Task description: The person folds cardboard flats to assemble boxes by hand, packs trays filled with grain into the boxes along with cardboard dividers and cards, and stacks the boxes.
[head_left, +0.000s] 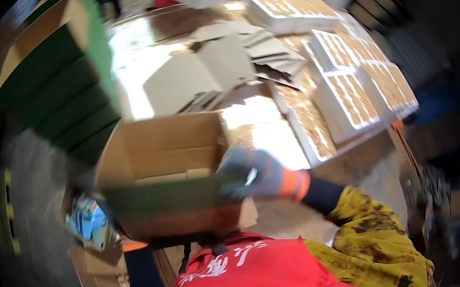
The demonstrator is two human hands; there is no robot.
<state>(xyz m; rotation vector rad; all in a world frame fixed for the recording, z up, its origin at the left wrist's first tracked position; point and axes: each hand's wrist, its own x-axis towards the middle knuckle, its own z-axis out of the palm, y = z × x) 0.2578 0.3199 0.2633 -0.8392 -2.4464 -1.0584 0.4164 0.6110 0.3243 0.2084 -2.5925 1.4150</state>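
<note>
An open cardboard box [169, 145], brown inside with a green outer side, is held tilted in front of my chest. Its inside shows bare cardboard walls and flaps. My right hand [251, 173], in a grey glove with an orange cuff, grips the box's right side; its fingers are somewhat blurred. Of my left arm, only the dark sleeve and orange cuff [134, 244] show, below the box's left corner. My left hand itself is hidden by the box. Beyond the box, flat grey cardboard pieces [187, 77] lie in a loose pile on the table.
Green cardboard boxes [63, 87] are stacked high at the left. White trays [349, 101] filled with small tan items stand along the table's right side, some stacked. A blue crumpled bundle [90, 220] lies at the left, near a brown carton [104, 282].
</note>
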